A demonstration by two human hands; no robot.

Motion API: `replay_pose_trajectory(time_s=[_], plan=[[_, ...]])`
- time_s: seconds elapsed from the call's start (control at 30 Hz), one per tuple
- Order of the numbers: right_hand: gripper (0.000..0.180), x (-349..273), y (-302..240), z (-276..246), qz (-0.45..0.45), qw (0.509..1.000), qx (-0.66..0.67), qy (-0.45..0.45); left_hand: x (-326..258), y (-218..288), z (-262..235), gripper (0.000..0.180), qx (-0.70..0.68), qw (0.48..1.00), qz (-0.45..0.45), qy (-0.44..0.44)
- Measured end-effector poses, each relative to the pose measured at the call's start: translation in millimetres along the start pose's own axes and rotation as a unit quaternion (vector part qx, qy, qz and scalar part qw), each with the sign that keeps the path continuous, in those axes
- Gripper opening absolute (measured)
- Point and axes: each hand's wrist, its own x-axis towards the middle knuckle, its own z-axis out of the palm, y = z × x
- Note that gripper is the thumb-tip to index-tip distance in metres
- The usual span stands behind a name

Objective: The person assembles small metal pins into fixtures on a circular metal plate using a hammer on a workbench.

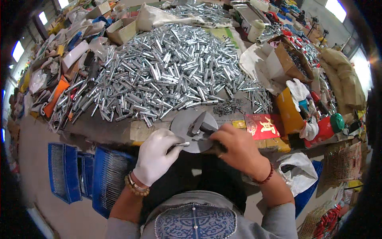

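My left hand (156,153), in a white glove, pinches a short shiny metal rod (183,144) between thumb and fingertips. The rod points right, over the near left edge of a round grey metal disc (182,125). On or just above the disc is an angular dark grey metal block (203,123), shaped somewhat like a hammer head. My bare right hand (240,151) curls its fingers at the disc's right side, close to the block. Motion blurs its fingertips, and what they grip is hidden.
A large heap of shiny metal rods (167,67) covers the bench beyond the disc. Small dark pieces (229,106) and a red card (262,126) lie to the right. Blue crates (109,175) of rods stand low at left; a cardboard box (289,63) sits far right.
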Motion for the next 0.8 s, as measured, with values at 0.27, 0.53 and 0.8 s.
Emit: replay_pose_trajectory(time_s=[0.27,0.53,0.8], plan=[[0.035,1,-3,19,-0.049,0.993,-0.076,-0.072,5,-7,0,0.015,0.029,0.999,0.041,0.015],[0.031,1,-2,16,-0.063,0.993,-0.059,-0.077,6,-10,3,0.012,0.003,1.0,0.007,-0.006],[0.033,7,5,23,-0.06,0.992,-0.055,-0.094,6,-10,9,0.013,-0.027,0.999,0.011,0.014]])
